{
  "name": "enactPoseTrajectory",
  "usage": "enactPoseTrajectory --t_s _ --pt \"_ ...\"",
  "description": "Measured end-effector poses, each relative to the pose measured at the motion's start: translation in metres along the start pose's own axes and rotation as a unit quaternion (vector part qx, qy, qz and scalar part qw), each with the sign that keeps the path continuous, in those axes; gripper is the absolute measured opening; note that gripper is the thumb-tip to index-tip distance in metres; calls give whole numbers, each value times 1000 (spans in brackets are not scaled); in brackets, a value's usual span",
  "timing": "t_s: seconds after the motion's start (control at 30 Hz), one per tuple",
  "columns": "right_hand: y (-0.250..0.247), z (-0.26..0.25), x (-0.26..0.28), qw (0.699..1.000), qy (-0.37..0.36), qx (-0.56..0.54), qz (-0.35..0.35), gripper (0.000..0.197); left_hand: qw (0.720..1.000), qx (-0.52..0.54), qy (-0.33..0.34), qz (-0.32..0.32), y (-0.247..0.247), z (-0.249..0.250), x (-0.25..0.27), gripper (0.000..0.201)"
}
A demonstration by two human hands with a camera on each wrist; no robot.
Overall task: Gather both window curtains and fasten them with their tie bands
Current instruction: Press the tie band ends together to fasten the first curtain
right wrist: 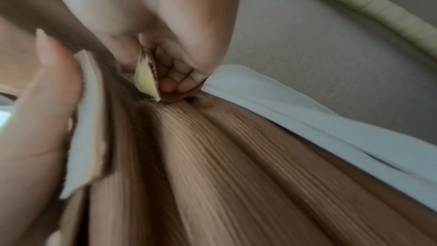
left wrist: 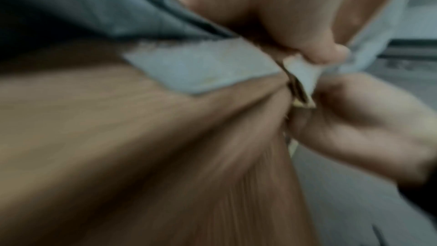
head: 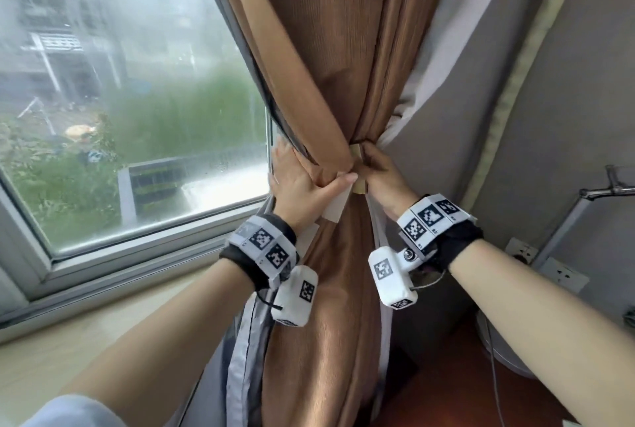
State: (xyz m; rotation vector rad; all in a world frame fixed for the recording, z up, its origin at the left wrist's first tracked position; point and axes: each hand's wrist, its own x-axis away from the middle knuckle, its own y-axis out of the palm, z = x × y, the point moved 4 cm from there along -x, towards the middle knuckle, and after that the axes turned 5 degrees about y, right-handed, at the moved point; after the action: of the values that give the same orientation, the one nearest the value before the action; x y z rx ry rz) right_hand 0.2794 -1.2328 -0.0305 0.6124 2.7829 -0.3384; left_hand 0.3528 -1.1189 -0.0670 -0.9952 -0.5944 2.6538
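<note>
The curtain [head: 343,59], brown ribbed fabric with pale lining, is bunched mid-frame beside the window [head: 130,83]; the left hand [head: 302,182] grips its waist, the right hand [head: 381,176] pinches the tie band [head: 357,152].

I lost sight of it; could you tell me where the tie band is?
In the head view, the tie band wraps the gathered brown curtain, pinched between left hand and right hand.

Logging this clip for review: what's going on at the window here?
A person is tying back the brown curtain beside the window. The left hand grips the gathered fabric and one end of the tie band, thumb across the front. The right hand pinches the other end. The ends are not yet joined.
</note>
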Motion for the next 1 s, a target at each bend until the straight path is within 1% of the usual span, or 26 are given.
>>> enactPoseTrajectory --t_s 0.03,0.07,0.1,0.13,0.17,0.2,0.27,0.4,0.5,0.6,0.7,0.8,0.9,1.0 --pt "-3 2 -3 1000 -3 -12 -3 10 999 -6 -19 40 1 5 0 104" --pt "-7 4 -5 1000 -8 -17 -7 11 995 22 -36 86 1 9 -1 109" --pt "-11 6 -7 1000 -15 -14 -3 12 990 64 -60 112 5 9 -3 109" --pt "-15 10 -8 1000 -21 -4 1 12 984 97 -76 129 8 12 -6 106" --pt "-19 14 -10 1000 -23 4 7 7 979 114 -96 136 11 13 -11 103" --pt "-23 17 -11 1000 -20 6 14 7 975 126 -108 147 16 10 -16 102" --pt "-32 24 -14 999 -14 -6 28 18 971 116 -126 167 23 8 -23 102" --pt "-39 24 -19 998 -10 -41 47 21 966 86 -127 210 33 12 -28 103" --pt "-35 20 -21 996 -21 -48 75 24 964 78 -125 221 37 12 -30 104" --pt "-27 16 -23 994 -17 -62 91 28 962 75 -120 234 36 12 -30 112" --pt "-19 16 -24 991 -18 -67 111 27 958 79 -117 250 36 15 -29 115" --pt "-10 23 -22 985 0 -88 149 23 959 76 -118 247 35 15 -29 114" --pt "-3 23 -19 986 -10 -30 166 22 962 72 -118 237 33 13 -30 113" --pt "-2 20 -19 984 -17 18 179 26 965 65 -118 224 32 12 -30 111"
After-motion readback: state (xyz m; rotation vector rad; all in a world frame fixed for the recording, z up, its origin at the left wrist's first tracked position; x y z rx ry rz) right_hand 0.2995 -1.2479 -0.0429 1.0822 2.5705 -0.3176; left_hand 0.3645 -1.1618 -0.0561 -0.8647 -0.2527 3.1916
